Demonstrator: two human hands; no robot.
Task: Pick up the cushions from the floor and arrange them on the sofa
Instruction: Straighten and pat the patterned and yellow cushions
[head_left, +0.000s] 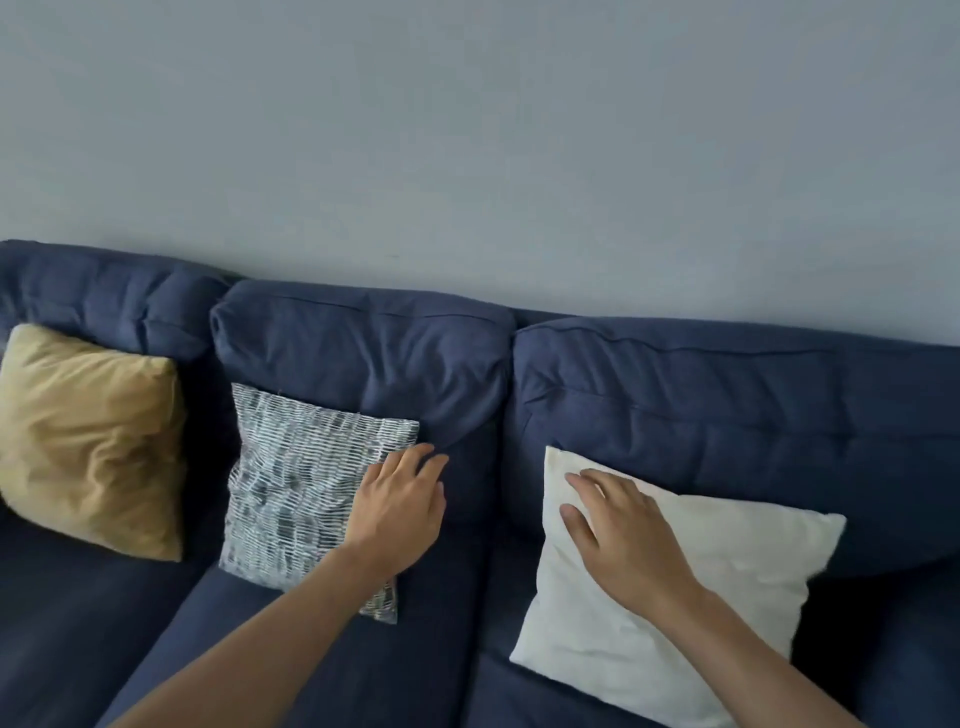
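Three cushions lean against the back of a dark blue sofa (727, 405). A mustard yellow cushion (88, 441) stands at the left. In the middle sits a grey and white patterned cushion (296, 493); my left hand (400, 509) lies flat on its right edge, fingers spread, gripping nothing. At the right a cream cushion (717, 587) rests tilted against the backrest. My right hand (623, 535) presses flat on its upper left part, fingers apart.
A plain grey-blue wall (467, 130) rises behind the sofa. Bare seat fabric shows between the cushions and along the front of the seat (415, 665). The floor is out of view.
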